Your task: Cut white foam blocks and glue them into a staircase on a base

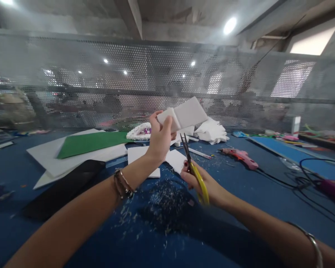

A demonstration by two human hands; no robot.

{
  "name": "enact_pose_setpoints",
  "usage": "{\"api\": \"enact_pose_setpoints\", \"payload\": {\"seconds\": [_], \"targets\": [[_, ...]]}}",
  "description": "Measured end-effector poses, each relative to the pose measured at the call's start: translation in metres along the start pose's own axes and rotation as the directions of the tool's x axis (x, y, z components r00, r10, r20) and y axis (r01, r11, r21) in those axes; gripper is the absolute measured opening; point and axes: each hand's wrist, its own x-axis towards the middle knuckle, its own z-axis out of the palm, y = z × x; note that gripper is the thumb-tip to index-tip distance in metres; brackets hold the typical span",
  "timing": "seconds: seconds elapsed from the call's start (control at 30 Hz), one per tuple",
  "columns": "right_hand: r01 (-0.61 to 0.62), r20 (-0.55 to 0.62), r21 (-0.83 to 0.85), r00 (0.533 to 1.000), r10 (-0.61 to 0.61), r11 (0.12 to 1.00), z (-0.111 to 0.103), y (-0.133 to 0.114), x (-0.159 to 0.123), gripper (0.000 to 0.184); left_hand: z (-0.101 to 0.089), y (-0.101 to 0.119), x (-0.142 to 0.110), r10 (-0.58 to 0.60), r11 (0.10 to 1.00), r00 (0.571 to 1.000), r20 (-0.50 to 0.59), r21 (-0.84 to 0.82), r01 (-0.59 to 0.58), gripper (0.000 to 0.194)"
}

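Observation:
My left hand (161, 137) is closed around a folded white sheet (191, 112), raised above the table, its thumb pressed on the near face. The sheet looks like foam or thick paper; which one I cannot tell. Lower and to the right, my right hand (202, 182) grips yellow-handled scissors (198, 178). The dark blades point up and stand slightly apart, below the sheet and not touching it. Under the hands lie white cut pieces (176, 160) and many tiny white scraps (167, 201) on the blue tabletop (100, 238).
Green (92, 144) and white sheets (50, 160) lie at left, beside a black pouch-like item (67, 190). Frilly white pieces (212, 131) and a white-edged oval item (139, 131) sit behind. A pink glue gun (241, 158) with a black cord rests at right, near a blue board (290, 152).

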Motion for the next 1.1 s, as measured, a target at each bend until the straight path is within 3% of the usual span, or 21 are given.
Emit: {"api": "enact_pose_setpoints", "payload": {"seconds": [0.17, 0.3, 0.43, 0.53, 0.7, 0.9, 1.1], "targets": [[0.091, -0.005, -0.013, 0.996, -0.091, 0.996, -0.004, 0.001, -0.003, 0.028, 0.003, -0.002, -0.006, 0.009, 1.000, 0.999, 0.035, -0.006, -0.009, 0.021], [0.095, 0.004, 0.041, 0.995, -0.096, 0.995, -0.002, 0.003, -0.005, 0.029, 0.000, -0.006, -0.004, 0.037, 0.999, 0.999, 0.004, 0.005, -0.037, 0.022], [0.075, -0.012, 0.043, 0.997, -0.074, 0.996, 0.000, 0.001, -0.007, 0.030, 0.000, -0.013, -0.011, 0.046, 0.996, 0.997, 0.066, 0.067, -0.050, 0.022], [0.049, -0.014, 0.017, 0.999, -0.049, 0.999, 0.000, -0.001, -0.008, 0.029, 0.002, -0.017, -0.018, 0.005, 0.998, 0.995, 0.103, 0.067, -0.012, 0.021], [0.049, -0.018, -0.050, 0.999, -0.050, 0.998, -0.003, 0.001, -0.005, 0.032, 0.003, -0.020, -0.017, -0.064, 0.995, 0.996, 0.064, 0.080, 0.059, 0.019], [0.069, 0.055, 0.096, 0.996, -0.075, 0.993, -0.006, 0.001, -0.005, 0.047, 0.000, -0.022, -0.013, -0.150, 0.989, 0.986, 0.067, 0.021, 0.149, 0.018], [0.142, 0.037, 0.002, 0.989, -0.141, 0.990, -0.010, 0.000, -0.006, 0.044, 0.001, -0.018, -0.015, -0.082, 0.994, 0.990, 0.116, 0.077, 0.073, 0.017]]}}
